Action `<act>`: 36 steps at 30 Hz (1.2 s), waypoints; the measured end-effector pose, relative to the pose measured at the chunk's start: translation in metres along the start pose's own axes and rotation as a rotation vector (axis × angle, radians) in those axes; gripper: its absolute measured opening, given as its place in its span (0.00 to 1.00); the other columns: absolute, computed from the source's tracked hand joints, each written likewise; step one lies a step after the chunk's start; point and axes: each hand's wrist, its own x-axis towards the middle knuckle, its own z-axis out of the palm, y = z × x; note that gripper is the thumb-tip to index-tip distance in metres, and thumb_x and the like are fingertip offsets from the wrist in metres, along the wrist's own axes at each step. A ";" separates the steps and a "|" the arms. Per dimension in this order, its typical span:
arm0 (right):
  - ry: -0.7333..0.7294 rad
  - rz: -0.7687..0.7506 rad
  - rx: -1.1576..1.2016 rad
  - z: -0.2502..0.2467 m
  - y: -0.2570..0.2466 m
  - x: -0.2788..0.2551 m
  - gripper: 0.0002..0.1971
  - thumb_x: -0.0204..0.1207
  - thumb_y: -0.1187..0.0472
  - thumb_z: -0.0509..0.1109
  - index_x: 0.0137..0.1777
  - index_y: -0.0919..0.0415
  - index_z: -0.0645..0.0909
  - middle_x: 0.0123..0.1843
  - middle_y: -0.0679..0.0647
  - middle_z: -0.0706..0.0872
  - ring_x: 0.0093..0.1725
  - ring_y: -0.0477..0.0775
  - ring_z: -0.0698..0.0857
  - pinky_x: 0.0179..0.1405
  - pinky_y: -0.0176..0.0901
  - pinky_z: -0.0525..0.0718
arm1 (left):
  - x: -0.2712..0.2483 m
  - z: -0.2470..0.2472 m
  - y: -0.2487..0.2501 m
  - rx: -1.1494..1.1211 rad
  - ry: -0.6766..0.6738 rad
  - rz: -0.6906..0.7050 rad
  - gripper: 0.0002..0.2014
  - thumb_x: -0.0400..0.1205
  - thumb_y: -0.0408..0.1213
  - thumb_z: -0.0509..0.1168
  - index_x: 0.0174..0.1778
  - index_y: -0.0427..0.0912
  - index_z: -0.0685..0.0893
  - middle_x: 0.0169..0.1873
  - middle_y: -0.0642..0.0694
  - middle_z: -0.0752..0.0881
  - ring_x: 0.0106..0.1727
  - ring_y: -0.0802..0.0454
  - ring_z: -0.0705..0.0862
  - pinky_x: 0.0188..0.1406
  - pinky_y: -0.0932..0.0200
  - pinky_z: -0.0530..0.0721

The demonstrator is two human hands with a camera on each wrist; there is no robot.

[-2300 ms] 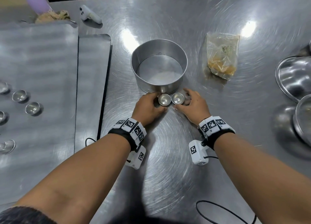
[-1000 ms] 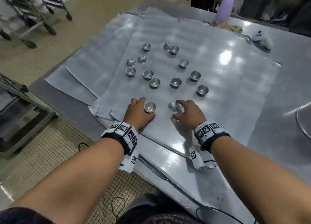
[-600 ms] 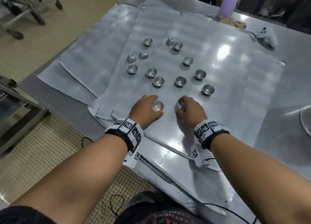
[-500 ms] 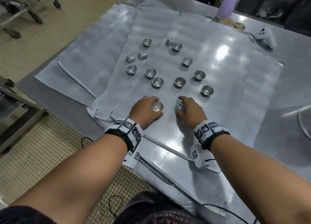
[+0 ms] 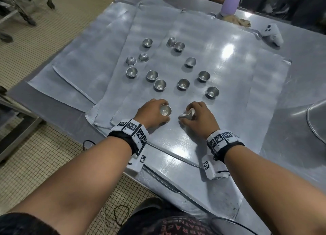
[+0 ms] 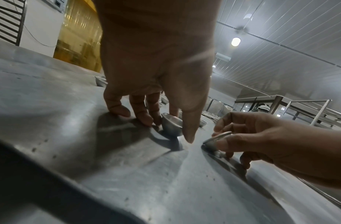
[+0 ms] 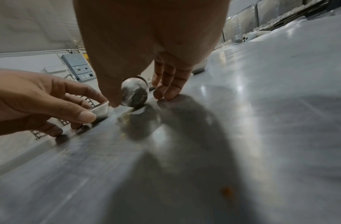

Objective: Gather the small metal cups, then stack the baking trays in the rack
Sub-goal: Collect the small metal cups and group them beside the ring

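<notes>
Between the fingers of each hand sits one small metal cup, both on the near part of the top baking tray [image 5: 229, 86]. The left hand [image 5: 151, 114] curls thumb and fingers [image 6: 144, 115] round an upright cup [image 5: 165, 110], whose base appears to rest on the tray. The right hand [image 5: 197, 118] pinches a second cup [image 5: 187, 114] that is tipped on its side, its rounded bottom turned toward the wrist camera.

The step in hand looks like the gathering of cups, with the tray stacking not yet begun. Just beyond the fingertips, a dozen more loose cups [image 5: 183, 84] lie scattered over the same tray, a few upside down. The next move probably calls for lifting both held cups clear and carrying them to a collecting spot, or nesting them, without knocking the nearest neighbours.

Under the hands, several thin trays overlap in a loose, skewed pile on a steel desk [image 5: 299, 61]. Well beyond the fingers lie a white controller [image 5: 272, 34] and a purple bottle [image 5: 229, 3]. Left of the left hand, the desk edge drops to a tiled floor [image 5: 44, 146], with a wheeled rack [image 5: 21, 9] partly visible farther off.
</notes>
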 end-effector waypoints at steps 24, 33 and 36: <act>-0.026 0.120 -0.062 -0.073 0.058 -0.053 0.27 0.71 0.47 0.77 0.70 0.52 0.81 0.63 0.53 0.88 0.60 0.56 0.86 0.61 0.51 0.83 | -0.011 0.051 0.093 0.047 -0.061 0.194 0.26 0.76 0.51 0.77 0.70 0.50 0.84 0.61 0.46 0.85 0.63 0.46 0.83 0.63 0.50 0.81; 0.138 0.323 -0.034 -0.156 0.162 -0.135 0.29 0.71 0.49 0.80 0.72 0.52 0.80 0.67 0.52 0.86 0.65 0.57 0.84 0.65 0.48 0.80 | 0.001 0.130 0.225 0.135 -0.214 0.453 0.27 0.79 0.49 0.75 0.74 0.48 0.81 0.65 0.39 0.83 0.66 0.41 0.82 0.66 0.47 0.79; 0.171 0.393 -0.038 -0.175 0.195 -0.160 0.30 0.71 0.49 0.80 0.73 0.52 0.80 0.68 0.54 0.85 0.66 0.57 0.83 0.67 0.49 0.80 | 0.003 0.159 0.262 0.152 -0.266 0.508 0.28 0.79 0.50 0.75 0.74 0.49 0.80 0.66 0.40 0.83 0.68 0.41 0.81 0.67 0.49 0.79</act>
